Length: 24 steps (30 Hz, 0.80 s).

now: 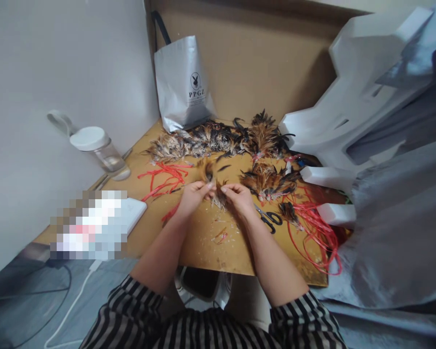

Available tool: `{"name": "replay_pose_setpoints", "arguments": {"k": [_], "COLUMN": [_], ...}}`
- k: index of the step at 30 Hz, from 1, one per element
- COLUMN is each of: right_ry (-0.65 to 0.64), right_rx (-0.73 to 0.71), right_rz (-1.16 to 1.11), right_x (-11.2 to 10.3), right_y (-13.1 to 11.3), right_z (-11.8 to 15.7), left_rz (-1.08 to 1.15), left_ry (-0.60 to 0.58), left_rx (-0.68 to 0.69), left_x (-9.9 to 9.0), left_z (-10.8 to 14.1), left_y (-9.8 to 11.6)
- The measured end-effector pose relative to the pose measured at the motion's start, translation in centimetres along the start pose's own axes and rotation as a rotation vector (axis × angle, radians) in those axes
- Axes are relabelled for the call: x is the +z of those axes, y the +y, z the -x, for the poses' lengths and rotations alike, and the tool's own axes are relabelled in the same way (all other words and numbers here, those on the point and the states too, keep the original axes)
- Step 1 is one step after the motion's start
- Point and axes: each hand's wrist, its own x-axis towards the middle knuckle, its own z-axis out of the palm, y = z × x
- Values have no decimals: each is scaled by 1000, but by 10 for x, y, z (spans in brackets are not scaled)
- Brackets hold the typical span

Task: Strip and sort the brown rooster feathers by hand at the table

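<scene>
A tan table [236, 257] carries feathers [263, 182], red strands [314, 225], seemingly 1 scissors [271, 217].

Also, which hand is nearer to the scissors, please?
The right. The right hand is just left of the scissors, slightly farther from the body; the left hand is farther to the left.

Two bare hands, the left [199, 190] and the right [237, 192], pinch small brown feathers [220, 194] at a worktable [221, 252], nearer the wearer than a silver tote bag [181, 82] with a long feather pile [210, 139] heaped at its base.
</scene>
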Motion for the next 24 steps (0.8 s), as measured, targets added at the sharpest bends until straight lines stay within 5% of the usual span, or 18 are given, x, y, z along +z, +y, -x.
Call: {"name": "replay_pose_setpoints", "arguments": {"k": [6,15,20,24], "right_ry": [-106,-161,-140,-107], "right_rx": [-83,-129,-111,-75], "right_rz": [521,1188,1179,838], "right_x": [2,17,16,8], "right_y": [4,-1,2,6], "right_z": [7,20,19,11], "left_rz": [320,493,494,511], "left_ry": [129,50,-42,-78], "left_rx": [-88,-112,-160,-183], "left_x": [-13,-19,-20,-20], "left_z": [-3,6,8,8], "left_y": [-11,-16,-17,-20]}}
